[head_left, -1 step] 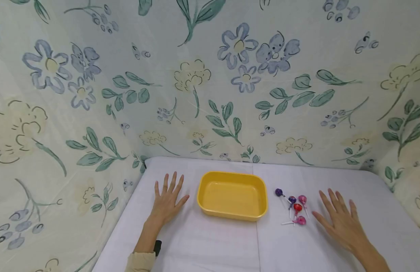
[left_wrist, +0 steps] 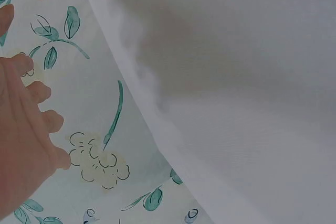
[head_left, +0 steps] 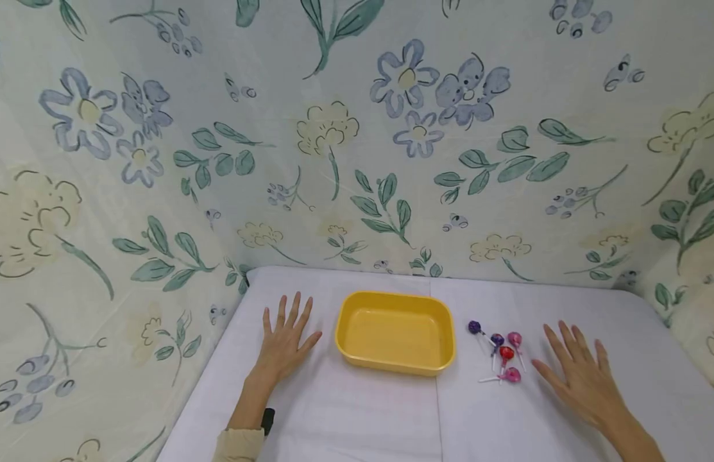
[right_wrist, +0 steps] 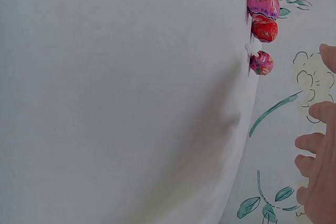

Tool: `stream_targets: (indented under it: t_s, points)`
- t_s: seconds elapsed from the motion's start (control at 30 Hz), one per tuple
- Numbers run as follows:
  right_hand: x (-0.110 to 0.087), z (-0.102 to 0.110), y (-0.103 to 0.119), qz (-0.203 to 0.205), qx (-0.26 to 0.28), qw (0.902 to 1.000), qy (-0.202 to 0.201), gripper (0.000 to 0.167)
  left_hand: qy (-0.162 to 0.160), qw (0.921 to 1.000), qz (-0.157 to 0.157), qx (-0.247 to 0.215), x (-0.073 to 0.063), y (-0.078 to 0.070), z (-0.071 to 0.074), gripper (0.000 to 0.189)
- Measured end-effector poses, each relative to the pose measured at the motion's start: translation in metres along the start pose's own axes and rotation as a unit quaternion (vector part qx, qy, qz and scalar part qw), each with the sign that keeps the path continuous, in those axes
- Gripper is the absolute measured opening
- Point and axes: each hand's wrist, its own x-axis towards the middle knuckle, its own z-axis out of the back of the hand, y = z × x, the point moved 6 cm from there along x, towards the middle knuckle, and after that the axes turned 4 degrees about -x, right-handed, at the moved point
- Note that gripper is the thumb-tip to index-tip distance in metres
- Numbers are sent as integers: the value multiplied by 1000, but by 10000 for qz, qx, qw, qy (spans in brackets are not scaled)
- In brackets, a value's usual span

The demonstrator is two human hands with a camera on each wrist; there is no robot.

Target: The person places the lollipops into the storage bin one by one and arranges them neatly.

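My left hand [head_left: 282, 346], fingers spread and straight, is left of a yellow rectangular tray [head_left: 394, 367] and holds nothing. On the other side, my right hand [head_left: 584, 382] has its fingers spread too, just right of a small group of wrapped lollipops. A red lollipop [head_left: 506, 353] lies amid two purple ones and two pink ones; one dark purple lollipop [head_left: 475, 327] is nearest the tray. In the right wrist view, a pink lollipop [right_wrist: 263, 4] and a red one are near the top, apart from the hand. The tray has nothing in it.
A white cloth [head_left: 357, 417] covers the table. Behind it and at the sides hangs floral fabric [head_left: 333, 212]. A dark band [head_left: 267, 421] circles the left wrist below a beige sleeve [head_left: 238, 445].
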Motion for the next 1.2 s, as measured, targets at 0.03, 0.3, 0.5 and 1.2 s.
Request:
stream_targets:
  t_s: [0.03,0.3,0.5,1.2]
  points:
    - [0,0,-1,-8,8,10000,-8,88,-15,10000,-9,-22,0,0,0,79]
    - [-2,0,-7,-75,140,9999,47,87,51,10000,40,-70,-1,0,0,79]
    - [-3,-3,-8,-167,307,9994,90,82,27,9996,40,-284,0,0,1,83]
    - [22,-8,5,-164,1272,9913,301,62,1070,9782,-77,-1779,3,-32,-27,115]
